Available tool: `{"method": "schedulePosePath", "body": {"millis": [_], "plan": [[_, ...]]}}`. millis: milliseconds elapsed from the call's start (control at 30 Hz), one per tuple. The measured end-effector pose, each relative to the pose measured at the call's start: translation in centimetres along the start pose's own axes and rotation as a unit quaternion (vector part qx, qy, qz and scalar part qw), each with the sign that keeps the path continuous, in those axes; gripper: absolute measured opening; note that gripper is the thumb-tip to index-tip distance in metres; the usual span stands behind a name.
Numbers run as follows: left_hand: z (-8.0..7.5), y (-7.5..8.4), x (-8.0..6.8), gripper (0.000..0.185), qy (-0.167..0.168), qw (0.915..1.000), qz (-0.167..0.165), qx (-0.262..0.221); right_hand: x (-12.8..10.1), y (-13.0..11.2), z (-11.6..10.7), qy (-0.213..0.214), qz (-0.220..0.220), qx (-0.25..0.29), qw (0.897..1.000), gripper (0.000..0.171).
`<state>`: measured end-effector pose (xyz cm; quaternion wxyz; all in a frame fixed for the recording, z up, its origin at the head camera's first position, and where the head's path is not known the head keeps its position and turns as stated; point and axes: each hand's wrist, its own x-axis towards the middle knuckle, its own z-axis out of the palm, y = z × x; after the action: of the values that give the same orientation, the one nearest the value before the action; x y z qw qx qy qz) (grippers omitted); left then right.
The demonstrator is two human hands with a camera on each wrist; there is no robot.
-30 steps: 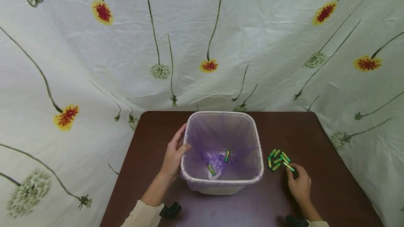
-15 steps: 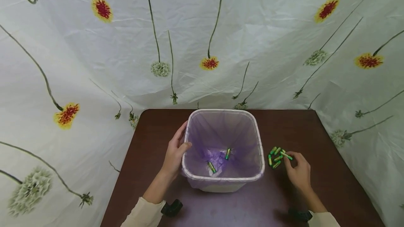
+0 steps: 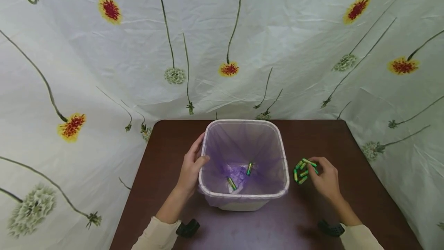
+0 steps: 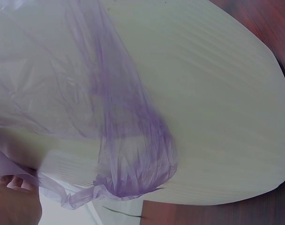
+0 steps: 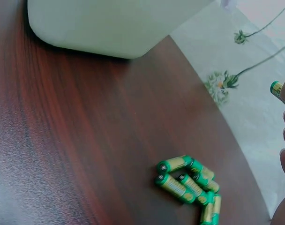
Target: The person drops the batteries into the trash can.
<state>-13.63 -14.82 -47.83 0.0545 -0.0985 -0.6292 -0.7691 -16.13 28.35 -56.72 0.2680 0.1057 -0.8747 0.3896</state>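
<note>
A pale square bin point(image 3: 248, 205) lined with a thin purple bag point(image 4: 133, 140) stands mid-table. My left hand point(image 3: 188, 171) grips its left rim, thumb over the edge and fingers outside. Two green-and-gold batteries point(image 3: 231, 183) lie apart on the liner at the bottom. Right of the bin, my right hand point(image 3: 326, 177) pinches one battery point(image 3: 308, 162) between thumb and fingers; its end also shows in the right wrist view. Below it, several more batteries point(image 5: 175, 187) lie in a loose cluster on the tabletop.
The dark wooden table point(image 3: 360, 203) has its back edge against a white flower-printed cloth point(image 3: 298, 49), which also hangs at both sides. Black wrist straps point(image 3: 187, 228) sit at both cuffs. Bare tabletop lies between bin and battery cluster.
My right hand has moved away from the table's front and slightly left, raising a battery off the cluster. My left hand keeps its grip on the bin, which stands where it was.
</note>
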Motion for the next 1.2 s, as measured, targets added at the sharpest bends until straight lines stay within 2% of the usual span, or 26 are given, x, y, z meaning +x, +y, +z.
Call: {"method": "schedulePosePath", "body": {"millis": [533, 800, 1000, 1200], "plan": [[0.0, 0.1, 0.0, 0.072, 0.005, 1.0, -0.003, 0.007, 3.8, -3.0, -0.7, -0.022, -0.066, 0.018, 0.997, 0.018], [0.0, 0.1, 0.0, 0.073, 0.007, 0.9999, -0.005, 0.011, 5.7, -4.9, -0.8, -0.021, -0.1, 0.043, 0.994, 0.019], [0.1, 0.0, -0.1, 0.074, 0.007, 0.9999, -0.005, 0.01, 7.2, -6.3, -0.8, -0.016, -0.141, 0.067, 0.988, 0.024], [0.0, 0.0, 0.0, 0.074, 0.008, 0.9999, -0.004, 0.012, 8.6, -8.3, -0.7, -0.021, -0.151, 0.082, 0.985, 0.023]]}}
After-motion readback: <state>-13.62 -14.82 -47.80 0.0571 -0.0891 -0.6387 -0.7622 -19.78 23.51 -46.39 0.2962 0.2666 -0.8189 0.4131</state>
